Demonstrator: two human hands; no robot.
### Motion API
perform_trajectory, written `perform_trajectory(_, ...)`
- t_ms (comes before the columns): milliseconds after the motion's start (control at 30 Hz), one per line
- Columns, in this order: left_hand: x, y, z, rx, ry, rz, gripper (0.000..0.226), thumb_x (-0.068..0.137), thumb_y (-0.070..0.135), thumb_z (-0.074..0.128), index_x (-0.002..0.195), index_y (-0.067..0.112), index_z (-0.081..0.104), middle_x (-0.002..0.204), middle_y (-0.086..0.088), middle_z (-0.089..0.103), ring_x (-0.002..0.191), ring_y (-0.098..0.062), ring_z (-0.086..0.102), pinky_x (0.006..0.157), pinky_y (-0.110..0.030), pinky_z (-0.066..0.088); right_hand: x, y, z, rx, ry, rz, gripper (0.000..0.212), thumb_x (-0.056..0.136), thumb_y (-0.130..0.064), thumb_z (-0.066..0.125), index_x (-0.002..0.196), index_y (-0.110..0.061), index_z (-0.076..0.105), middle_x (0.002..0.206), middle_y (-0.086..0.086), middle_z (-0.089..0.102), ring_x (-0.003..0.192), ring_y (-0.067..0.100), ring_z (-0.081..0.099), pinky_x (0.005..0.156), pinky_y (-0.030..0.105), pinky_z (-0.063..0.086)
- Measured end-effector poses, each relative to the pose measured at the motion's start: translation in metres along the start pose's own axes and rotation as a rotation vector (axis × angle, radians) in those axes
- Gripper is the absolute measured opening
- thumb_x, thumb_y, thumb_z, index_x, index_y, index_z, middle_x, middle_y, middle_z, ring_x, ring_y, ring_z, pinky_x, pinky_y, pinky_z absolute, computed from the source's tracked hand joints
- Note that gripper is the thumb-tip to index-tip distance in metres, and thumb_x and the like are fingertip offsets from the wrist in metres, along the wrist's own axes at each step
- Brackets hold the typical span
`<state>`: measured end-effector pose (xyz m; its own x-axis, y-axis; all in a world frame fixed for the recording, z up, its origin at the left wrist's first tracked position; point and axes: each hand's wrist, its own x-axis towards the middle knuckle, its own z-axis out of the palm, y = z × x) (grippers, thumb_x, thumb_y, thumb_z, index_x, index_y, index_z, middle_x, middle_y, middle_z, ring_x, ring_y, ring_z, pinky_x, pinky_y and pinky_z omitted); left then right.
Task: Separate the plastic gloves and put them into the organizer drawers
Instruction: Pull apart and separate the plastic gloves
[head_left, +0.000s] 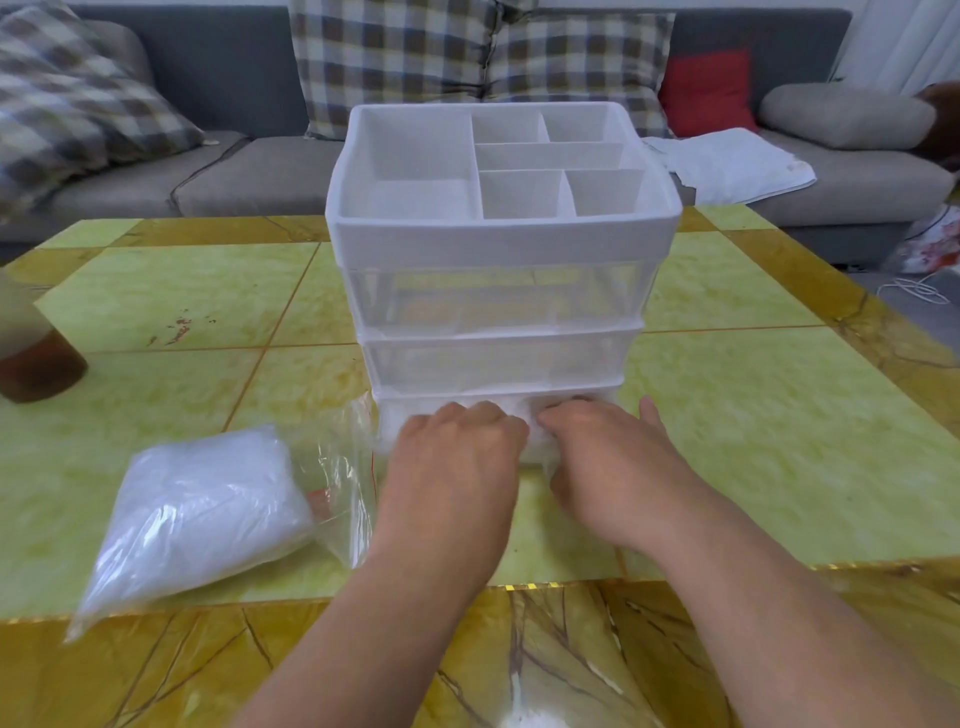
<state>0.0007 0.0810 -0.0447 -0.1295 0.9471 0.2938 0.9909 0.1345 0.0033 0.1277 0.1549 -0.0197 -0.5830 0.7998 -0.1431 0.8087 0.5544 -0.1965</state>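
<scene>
A white translucent organizer (498, 244) stands mid-table, with a divided tray on top and three drawers below. Its bottom drawer (387, 421) is pulled out toward me. My left hand (457, 457) and my right hand (602, 457) sit side by side at that drawer, fingers curled down onto a wad of thin plastic gloves (532, 413) lying in it. The fingertips are hidden in the plastic. A clear zip bag of plastic gloves (208, 504) lies on the table to the left of my left hand, mouth toward the organizer.
The table (779, 415) has green and gold tiles, and its near edge is below my forearms. A brown bottle (31, 358) stands at the far left. Behind is a grey sofa (260, 176) with checked cushions and white paper (737, 163).
</scene>
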Motion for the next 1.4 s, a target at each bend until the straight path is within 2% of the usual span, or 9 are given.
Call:
perform_trajectory(200,0.006,0.005,0.013,-0.048,-0.017,0.035,0.05,0.088,0.01,0.058,0.129,0.038,0.052,0.107,0.008,0.065,0.098,-0.02,0.061,0.071,-0.033,0.035,-0.007,0.005,-0.007,0.066,0.005,-0.055,0.04,0.089,-0.012,0.052,0.123,-0.032,0.055,0.126,-0.014,0.056,0.129,0.013,0.045,0.121,0.058,0.012)
perform_trajectory(333,0.011,0.011,0.011,-0.075,0.001,-0.013,0.047,0.091,0.009,0.05,0.13,0.035,0.05,0.114,0.008,0.063,0.107,-0.019,0.058,0.077,-0.033,0.035,-0.02,0.011,-0.022,0.104,0.128,-0.108,0.036,0.091,-0.016,0.05,0.12,-0.03,0.065,0.119,-0.009,0.063,0.115,0.018,0.057,0.106,0.042,0.043)
perform_trajectory(533,0.012,0.01,0.01,-0.152,0.027,-0.047,0.035,0.093,0.012,0.049,0.12,0.032,0.057,0.111,0.007,0.067,0.103,-0.019,0.062,0.074,-0.032,0.036,-0.018,0.009,-0.009,0.099,0.072,-0.137,0.054,0.085,-0.01,0.053,0.134,-0.033,0.055,0.121,-0.008,0.06,0.117,0.019,0.054,0.108,0.043,0.039)
perform_trajectory(667,0.007,0.002,-0.006,-0.216,0.064,-0.164,0.03,0.077,0.002,0.069,0.098,0.024,0.071,0.091,0.001,0.073,0.083,-0.027,0.069,0.067,-0.039,0.057,-0.009,0.012,0.002,0.037,0.077,-0.057,0.038,0.092,-0.014,0.053,0.127,-0.03,0.056,0.121,-0.007,0.061,0.122,0.019,0.05,0.119,0.05,0.023)
perform_trajectory(867,-0.004,-0.029,-0.009,-0.037,0.011,-0.309,0.029,0.053,0.001,0.086,0.06,0.021,0.067,0.058,0.004,0.061,0.051,-0.022,0.057,0.041,-0.033,0.049,0.0,0.004,0.009,0.058,0.217,-0.001,0.02,0.099,-0.023,0.049,0.108,-0.027,0.067,0.112,-0.006,0.067,0.113,0.021,0.056,0.118,0.044,0.021)
perform_trajectory(1067,-0.001,-0.034,-0.001,0.089,0.088,-0.224,0.043,0.059,-0.002,0.077,0.056,0.026,0.045,0.054,0.006,0.048,0.062,-0.024,0.05,0.073,-0.039,0.046,0.006,-0.007,0.018,0.053,0.43,0.032,0.038,0.086,-0.008,0.059,0.065,-0.028,0.035,0.066,-0.006,0.05,0.074,0.025,0.053,0.116,0.052,0.03)
perform_trajectory(1233,-0.002,-0.028,0.008,0.114,0.142,-0.244,0.036,0.059,-0.004,0.041,0.071,0.024,0.061,0.077,0.004,0.058,0.088,-0.026,0.052,0.078,-0.038,0.029,0.0,-0.009,0.022,0.037,0.604,0.069,0.03,0.065,0.003,0.066,0.058,-0.021,0.05,0.051,-0.005,0.044,0.054,0.025,0.038,0.088,0.043,0.049)
perform_trajectory(1300,-0.003,-0.026,0.007,0.127,0.135,-0.27,0.033,0.063,-0.003,0.046,0.073,0.023,0.063,0.081,0.003,0.055,0.088,-0.026,0.049,0.077,-0.036,0.025,0.0,-0.007,0.024,0.019,0.597,0.041,0.028,0.062,0.002,0.067,0.056,-0.019,0.05,0.053,-0.005,0.043,0.056,0.025,0.038,0.065,0.033,0.038)
perform_trajectory(1400,-0.001,-0.027,0.005,0.095,0.143,-0.316,0.024,0.068,-0.001,0.07,0.073,0.022,0.067,0.082,0.003,0.052,0.077,-0.024,0.051,0.074,-0.035,0.026,0.007,0.0,0.03,-0.018,0.581,0.013,0.022,0.062,0.0,0.071,0.067,-0.021,0.066,0.064,-0.005,0.058,0.068,0.026,0.049,0.067,0.032,0.037)
